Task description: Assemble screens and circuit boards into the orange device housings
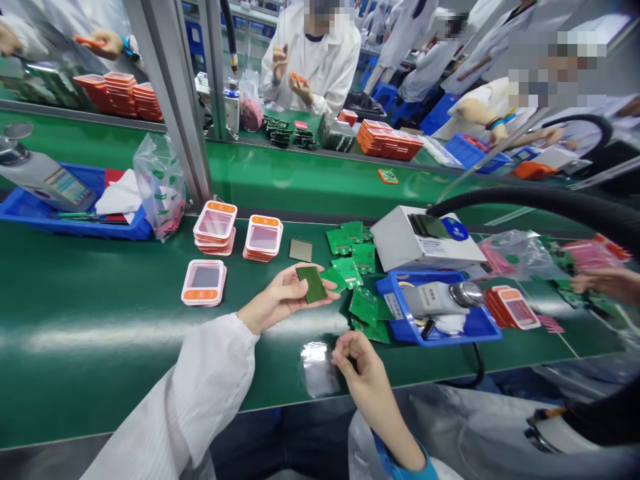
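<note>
My left hand grips a small flat display panel, olive green and rectangular, between thumb and fingers. Lower and to the right, my right hand pinches the edge of a clear shiny film just above the table. Green circuit boards lie in a loose, overlapping row just past my left fingertips. A second display panel, greyish, rests flat on the table beyond my left hand. Left of it are stacks of white-and-orange framed covers, each with a window.
To the right, a blue tray holds a metal-topped bottle, with a white box behind. Another blue tray sits far left beside a plastic bag. A metal post rises behind the covers. A co-worker's hand is at right.
</note>
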Tool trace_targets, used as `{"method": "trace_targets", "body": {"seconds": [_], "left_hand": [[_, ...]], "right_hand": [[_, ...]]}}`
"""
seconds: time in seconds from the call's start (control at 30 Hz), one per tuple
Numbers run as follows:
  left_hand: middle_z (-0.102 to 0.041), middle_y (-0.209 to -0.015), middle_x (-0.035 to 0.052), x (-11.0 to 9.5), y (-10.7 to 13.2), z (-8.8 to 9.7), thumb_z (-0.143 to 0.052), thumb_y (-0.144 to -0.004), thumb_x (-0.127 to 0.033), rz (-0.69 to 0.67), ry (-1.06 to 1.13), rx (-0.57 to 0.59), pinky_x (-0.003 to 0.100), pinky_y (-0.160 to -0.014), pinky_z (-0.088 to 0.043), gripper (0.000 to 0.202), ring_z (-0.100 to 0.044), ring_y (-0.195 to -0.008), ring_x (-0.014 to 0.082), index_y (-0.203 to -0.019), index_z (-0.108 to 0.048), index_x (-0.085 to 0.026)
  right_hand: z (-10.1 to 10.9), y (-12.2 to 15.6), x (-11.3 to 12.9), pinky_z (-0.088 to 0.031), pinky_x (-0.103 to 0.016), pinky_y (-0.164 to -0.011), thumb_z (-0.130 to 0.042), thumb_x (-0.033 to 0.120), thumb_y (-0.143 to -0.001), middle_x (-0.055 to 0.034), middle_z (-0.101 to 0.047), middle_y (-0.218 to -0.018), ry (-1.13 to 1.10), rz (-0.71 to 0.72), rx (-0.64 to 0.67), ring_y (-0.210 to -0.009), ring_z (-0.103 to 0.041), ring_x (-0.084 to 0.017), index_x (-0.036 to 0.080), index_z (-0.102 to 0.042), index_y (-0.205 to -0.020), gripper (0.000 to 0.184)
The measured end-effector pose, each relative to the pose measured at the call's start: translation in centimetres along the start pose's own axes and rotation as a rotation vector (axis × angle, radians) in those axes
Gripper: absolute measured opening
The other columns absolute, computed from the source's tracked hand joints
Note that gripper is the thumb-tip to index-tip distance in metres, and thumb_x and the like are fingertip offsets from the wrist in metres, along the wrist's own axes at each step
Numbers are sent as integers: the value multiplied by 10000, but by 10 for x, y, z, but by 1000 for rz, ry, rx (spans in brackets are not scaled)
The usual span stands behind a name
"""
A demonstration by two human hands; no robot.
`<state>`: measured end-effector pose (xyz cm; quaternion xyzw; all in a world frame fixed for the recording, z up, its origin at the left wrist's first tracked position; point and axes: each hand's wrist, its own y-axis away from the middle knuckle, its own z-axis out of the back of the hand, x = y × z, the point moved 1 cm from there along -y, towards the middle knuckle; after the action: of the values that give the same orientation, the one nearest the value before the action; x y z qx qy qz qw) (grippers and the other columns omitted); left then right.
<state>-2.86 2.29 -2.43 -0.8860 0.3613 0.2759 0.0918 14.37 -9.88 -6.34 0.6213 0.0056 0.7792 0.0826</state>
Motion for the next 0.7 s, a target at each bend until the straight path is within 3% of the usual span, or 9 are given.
{"method": "trace_targets", "body": {"seconds": [0.43, 0.6, 0.7], "left_hand": [[-707, -1027, 135, 0, 1, 0, -773, -690, -317, 6, -17, -39, 516, -1050, -376, 490, -668, -1010, 290, -1093, -558, -138], [-707, -1035, 137, 1, 1, 1, -766, -695, -314, -6, -12, -40, 526, -1055, -364, 481, -658, -1030, 293, -1096, -570, -135], [-711, -1015, 119, 0, 0, 2, -763, -694, -336, -4, -4, -12, 504, -1031, -391, 487, -672, -996, 282, -1103, -584, -143]], "right_hand": [[-1, 3, -4, -448, -309, -678, -550, 300, -863, 5, -555, -731, 263, 88, -72, -691, -557, -177, 215, -524, -852, 90], [-1, 8, -2, -495, -310, -680, -584, 294, -875, -5, -594, -756, 439, 268, -213, -711, -594, -178, 211, -551, -872, 90], [-8, 20, -1, -509, -340, -818, -556, 225, -907, -52, -652, -914, 542, 490, -214, -900, -622, -200, 201, -575, -955, 57]]}}
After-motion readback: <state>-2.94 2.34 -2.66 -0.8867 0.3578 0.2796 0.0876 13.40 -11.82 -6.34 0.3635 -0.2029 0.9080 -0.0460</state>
